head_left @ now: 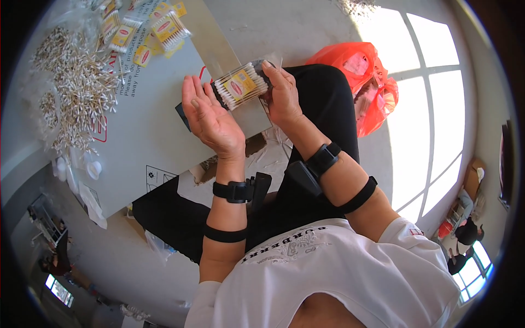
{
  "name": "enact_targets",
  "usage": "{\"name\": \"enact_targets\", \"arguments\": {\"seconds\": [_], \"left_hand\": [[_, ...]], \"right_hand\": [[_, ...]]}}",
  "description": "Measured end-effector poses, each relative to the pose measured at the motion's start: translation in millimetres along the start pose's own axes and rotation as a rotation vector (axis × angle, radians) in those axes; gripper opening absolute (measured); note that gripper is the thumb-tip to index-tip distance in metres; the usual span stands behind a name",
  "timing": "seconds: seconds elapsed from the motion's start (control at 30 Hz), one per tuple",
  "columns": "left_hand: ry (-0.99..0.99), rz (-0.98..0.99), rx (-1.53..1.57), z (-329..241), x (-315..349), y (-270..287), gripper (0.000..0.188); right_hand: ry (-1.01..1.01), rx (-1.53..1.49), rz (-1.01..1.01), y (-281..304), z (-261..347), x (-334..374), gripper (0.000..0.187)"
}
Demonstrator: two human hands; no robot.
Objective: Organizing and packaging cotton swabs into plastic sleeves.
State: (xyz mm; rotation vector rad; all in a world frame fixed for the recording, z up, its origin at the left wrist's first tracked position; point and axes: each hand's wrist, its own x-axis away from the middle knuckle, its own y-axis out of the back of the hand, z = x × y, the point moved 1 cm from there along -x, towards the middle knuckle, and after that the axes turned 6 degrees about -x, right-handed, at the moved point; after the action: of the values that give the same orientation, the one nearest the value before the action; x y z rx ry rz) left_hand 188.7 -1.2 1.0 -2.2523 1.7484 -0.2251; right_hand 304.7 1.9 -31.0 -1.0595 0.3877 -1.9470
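A flat pack of cotton swabs [240, 86] with a yellow label card is in front of me, above the table's right edge. My right hand [283, 95] grips its right end, thumb on top, and clear film sticks out there. A dark flat piece [215, 94] shows behind the pack; what it is I cannot tell. My left hand [210, 117] is open at the pack's left side, palm up and fingers stretched; whether it touches the pack is unclear. A dark edge [183, 116] juts out from beneath that hand, mostly hidden.
Loose cotton swabs [79, 87] heap on the grey printed board [147, 131] at left. Finished-looking swab packs [170, 28] and yellow cards [142, 56] lie farther back. A red plastic bag [377, 82] stands right of my knee. Other people [465, 240] are in the distance.
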Motion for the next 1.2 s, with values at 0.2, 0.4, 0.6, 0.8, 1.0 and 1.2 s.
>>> {"name": "enact_targets", "arguments": {"seconds": [0.2,0.4,0.6,0.8,1.0,1.2], "left_hand": [[-0.018,0.037,-0.049,1,8,-6,0.067],[-0.023,0.056,-0.029,3,8,-6,0.068],[-0.01,0.063,0.004,3,7,-8,0.066],[0.006,0.041,0.016,0,8,-9,0.064],[-0.001,0.027,0.038,0,4,-6,0.065],[-0.009,0.009,0.053,1,-10,2,0.066]], "right_hand": [[-0.05,0.08,0.033,7,5,6,0.018],[-0.051,0.08,-0.006,-1,4,13,0.018],[-0.013,0.091,0.005,1,1,12,0.017],[-0.012,0.091,0.041,1,2,12,0.018],[-0.074,0.111,0.029,11,4,6,0.024],[-0.036,0.1,0.04,9,3,-7,0.025]]}}
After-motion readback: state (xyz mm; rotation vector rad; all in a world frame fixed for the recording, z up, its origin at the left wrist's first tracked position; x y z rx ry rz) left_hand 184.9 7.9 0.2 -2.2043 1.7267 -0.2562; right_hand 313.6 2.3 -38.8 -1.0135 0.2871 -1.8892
